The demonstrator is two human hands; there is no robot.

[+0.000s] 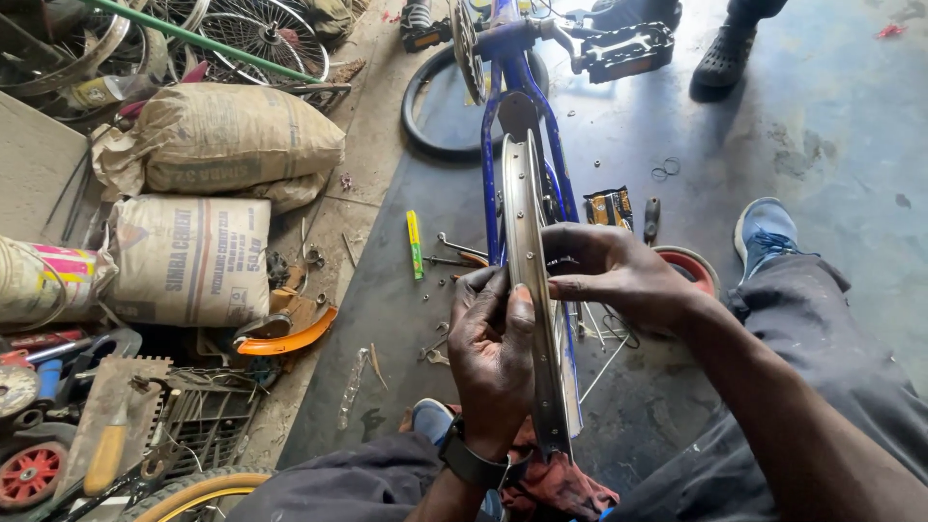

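A bare metal bicycle wheel rim (pixel 530 208) stands edge-on in front of me, set in the blue bicycle frame (pixel 503 106) that lies upside down on the floor. My left hand (pixel 491 362), with a dark watch at the wrist, grips the rim from the left side. My right hand (pixel 604 271) pinches the rim's right edge, fingers curled around it. Thin spokes (pixel 607 340) show below my right hand. A black pedal (pixel 623 50) sticks out at the top.
Two cement sacks (pixel 208 193) and loose wheels (pixel 256 34) are stacked at left. A yellow-green tool (pixel 414 244), wrenches (pixel 454 253) and small parts lie on the dark mat. An orange fender (pixel 288 333), a black tyre (pixel 425 116) and another person's shoe (pixel 720 63) are nearby.
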